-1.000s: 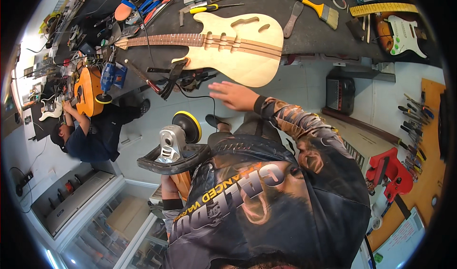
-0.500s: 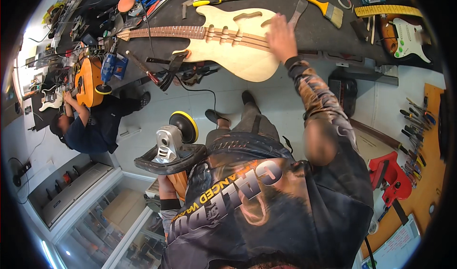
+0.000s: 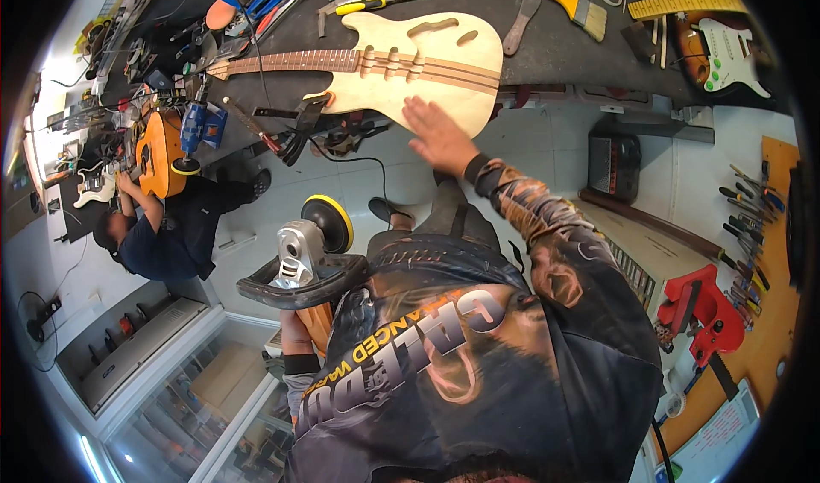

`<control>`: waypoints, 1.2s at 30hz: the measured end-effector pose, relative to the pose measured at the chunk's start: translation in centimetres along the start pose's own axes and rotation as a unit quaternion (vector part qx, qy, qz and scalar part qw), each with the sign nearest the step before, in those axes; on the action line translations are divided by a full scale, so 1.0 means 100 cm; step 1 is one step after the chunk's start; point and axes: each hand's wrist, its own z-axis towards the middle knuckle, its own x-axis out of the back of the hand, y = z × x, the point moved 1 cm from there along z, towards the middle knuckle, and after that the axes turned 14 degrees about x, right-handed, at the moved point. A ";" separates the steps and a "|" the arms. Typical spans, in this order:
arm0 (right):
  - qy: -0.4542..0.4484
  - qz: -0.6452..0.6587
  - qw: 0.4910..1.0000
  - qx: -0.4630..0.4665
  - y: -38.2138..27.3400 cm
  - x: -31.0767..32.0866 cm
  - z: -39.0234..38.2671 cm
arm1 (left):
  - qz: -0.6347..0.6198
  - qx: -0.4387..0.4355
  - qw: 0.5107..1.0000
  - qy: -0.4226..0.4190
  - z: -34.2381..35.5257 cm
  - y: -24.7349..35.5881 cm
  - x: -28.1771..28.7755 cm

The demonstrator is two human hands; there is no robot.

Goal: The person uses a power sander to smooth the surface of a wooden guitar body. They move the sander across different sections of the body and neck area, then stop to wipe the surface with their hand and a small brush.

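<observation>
Head view, starting at the left: another person [image 3: 158, 231] in dark clothes sits low beside the bench, with an orange acoustic guitar [image 3: 156, 154] propped just above them and a small white electric guitar [image 3: 92, 184] at the bench edge near their hand. Toward the middle, the polisher [image 3: 306, 257], a silver-bodied machine with a yellow pad and a black loop handle, hangs close against the wearer's torso. The left hand [image 3: 295, 325] sits under that handle, mostly hidden by the machine and the printed shirt, so whether its fingers are curled round the handle cannot be told. Above, on the dark workbench [image 3: 547, 52], lies the unfinished guitar [image 3: 410, 60], pale bare wood with a darker fretboard running off to the left and routed cavities in the body. The right hand [image 3: 437, 133] is stretched out with its fingers spread flat, holding nothing, its fingertips at the lower edge of the pale body. Further right on the bench top lie a yellow-handled brush [image 3: 574, 3] and a finished sunburst electric guitar [image 3: 722, 52]. At the far right, a red stand [image 3: 705, 312] sits on the floor beside a board of hanging tools.
</observation>
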 end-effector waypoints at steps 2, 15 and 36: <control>-0.042 -0.050 0.998 0.010 0.035 0.021 -0.001 | 0.012 -0.002 1.000 0.010 -0.008 0.009 -0.012; 0.079 -0.112 0.987 -0.087 0.093 0.048 0.003 | -0.015 -0.015 1.000 0.018 -0.016 0.008 -0.012; -0.005 -0.286 0.944 -0.162 0.076 0.033 0.008 | 0.023 -0.017 0.999 0.016 -0.012 0.010 -0.034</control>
